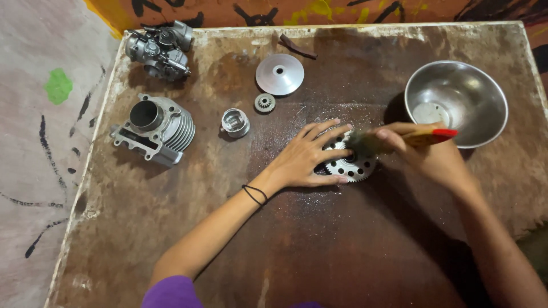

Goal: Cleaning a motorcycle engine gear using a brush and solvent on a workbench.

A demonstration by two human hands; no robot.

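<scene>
The stained brown surface (319,251) carries everything, with the toothed sprocket (349,165) near its middle as landmark: the steel bowl (456,101) sits up and right of it, the finned cylinder block (154,126) far left, the carburettor (160,48) beyond that at the top-left corner. The left hand (305,157) lies open, fingers spread flat on the sprocket's left side, while the right hand (425,149) is closed around a red-handled brush (399,138), bristles on the sprocket. Smaller parts lie up-left of the sprocket: conical pulley disc (279,74), piston (235,122), little gear (265,103).
</scene>
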